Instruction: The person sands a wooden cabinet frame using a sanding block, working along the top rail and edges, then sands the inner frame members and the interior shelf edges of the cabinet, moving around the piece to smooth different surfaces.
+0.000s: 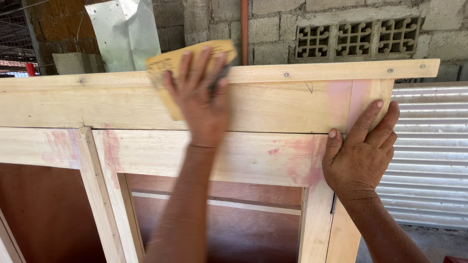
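Evidently the sanding is mid-way: the left hand presses a yellow sandpaper sheet flat against the wooden cabinet frame's upper board, fingers spread. The right hand lies open, bracing the right corner. Pink filler patches look still unsanded.

Bright even daylight | soft shadows under top rail | glare on metal sheet, upper left | left hand and sandpaper motion-blurred | rest sharp
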The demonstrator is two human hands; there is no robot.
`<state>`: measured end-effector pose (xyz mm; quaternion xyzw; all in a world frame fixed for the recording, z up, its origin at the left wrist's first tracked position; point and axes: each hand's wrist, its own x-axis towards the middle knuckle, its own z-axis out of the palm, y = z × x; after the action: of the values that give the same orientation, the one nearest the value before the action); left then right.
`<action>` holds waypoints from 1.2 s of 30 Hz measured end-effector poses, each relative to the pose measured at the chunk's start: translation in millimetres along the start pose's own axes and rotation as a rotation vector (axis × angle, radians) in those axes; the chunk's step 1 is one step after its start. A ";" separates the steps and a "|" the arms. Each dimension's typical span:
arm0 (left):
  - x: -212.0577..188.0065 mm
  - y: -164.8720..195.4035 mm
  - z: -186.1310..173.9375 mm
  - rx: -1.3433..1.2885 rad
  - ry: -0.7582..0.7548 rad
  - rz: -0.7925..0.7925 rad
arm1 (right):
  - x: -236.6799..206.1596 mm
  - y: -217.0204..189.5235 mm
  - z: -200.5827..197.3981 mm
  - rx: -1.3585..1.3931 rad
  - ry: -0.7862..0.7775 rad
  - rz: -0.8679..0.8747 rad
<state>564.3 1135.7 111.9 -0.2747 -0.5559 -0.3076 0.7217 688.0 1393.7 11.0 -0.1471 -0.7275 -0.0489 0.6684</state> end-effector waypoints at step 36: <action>13.6 163.1 61.4 -0.047 -0.411 0.464 | 0.3 1.1 1.7 0.024 0.067 -0.062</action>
<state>650.3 1286.8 130.4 -0.4671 -0.6054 -0.0854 0.6388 686.6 1395.2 10.9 -0.1148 -0.7093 -0.0659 0.6924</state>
